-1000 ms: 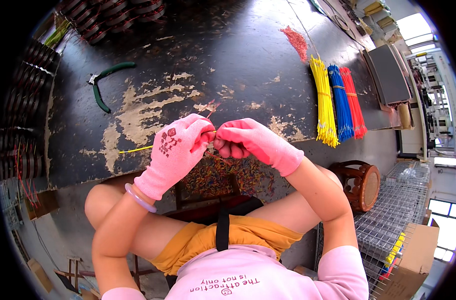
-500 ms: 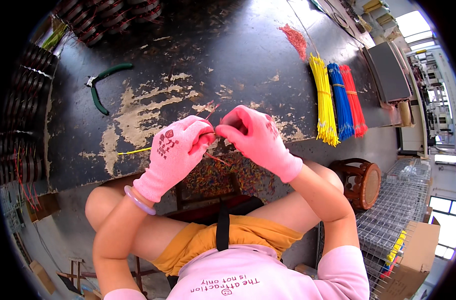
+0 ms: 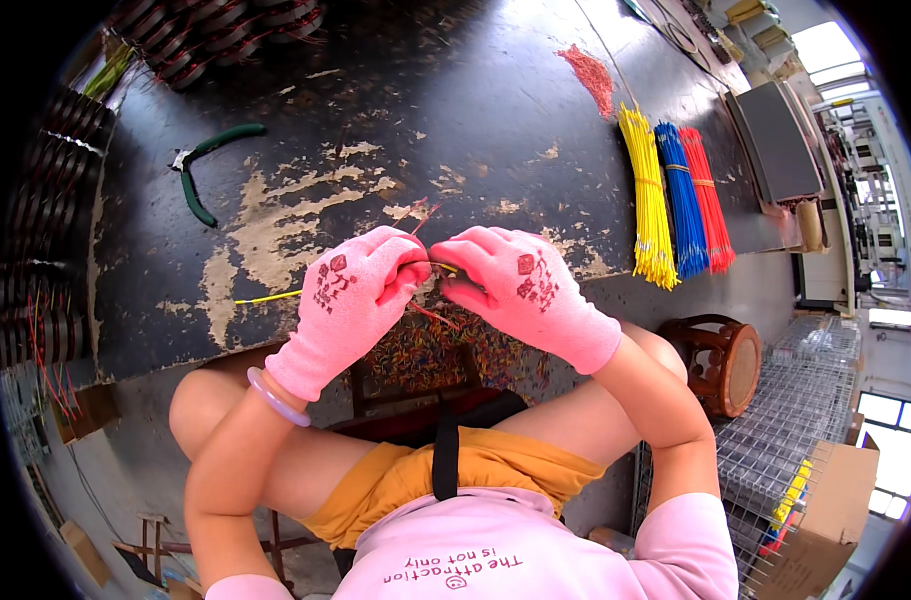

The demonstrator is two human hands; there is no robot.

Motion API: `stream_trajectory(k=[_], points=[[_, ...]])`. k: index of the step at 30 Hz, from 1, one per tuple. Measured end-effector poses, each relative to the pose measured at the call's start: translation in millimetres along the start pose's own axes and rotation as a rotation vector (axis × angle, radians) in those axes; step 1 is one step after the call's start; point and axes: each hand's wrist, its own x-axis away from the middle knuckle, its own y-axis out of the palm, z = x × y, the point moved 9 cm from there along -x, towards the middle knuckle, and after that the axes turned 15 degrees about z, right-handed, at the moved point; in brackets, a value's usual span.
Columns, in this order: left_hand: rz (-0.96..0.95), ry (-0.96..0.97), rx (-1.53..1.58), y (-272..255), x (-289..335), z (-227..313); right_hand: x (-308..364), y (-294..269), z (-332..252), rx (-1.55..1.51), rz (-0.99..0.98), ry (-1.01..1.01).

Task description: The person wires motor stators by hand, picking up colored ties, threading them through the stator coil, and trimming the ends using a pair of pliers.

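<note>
In a pink work glove, my left hand [image 3: 350,285] is closed over the near edge of the table, holding a yellow wire [image 3: 270,298] that sticks out to its left. Thin red wires [image 3: 422,214] poke out beyond its fingertips, and more red ends [image 3: 435,317] show below them. Whatever those red wires join inside the palm is hidden. My right hand [image 3: 535,290], gloved the same way, faces it with bent fingers and pinches a short yellow wire end [image 3: 443,266] in the gap between both hands.
Green-handled cutters [image 3: 183,160] lie open on the worn black table [image 3: 455,110]. Bundles of yellow [image 3: 647,200], blue [image 3: 681,200] and red wires [image 3: 707,200] rest at the right. Wound coil parts [image 3: 200,40] are stacked far left. Coloured scraps [image 3: 415,355] lie below the table edge.
My right hand has turned, the back of its glove now facing up, and its fingers have come down around the yellow wire end. My left hand has stayed almost still.
</note>
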Motion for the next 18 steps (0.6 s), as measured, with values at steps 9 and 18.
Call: stream_trajectory(k=[9,18], points=[[-0.042,-0.019,0.04,2,2,2,32,14,51,-0.667,-0.26,1.087],[-0.055,0.039,-0.024,5,-2,6,6,-15,0,0.149,0.169,0.012]])
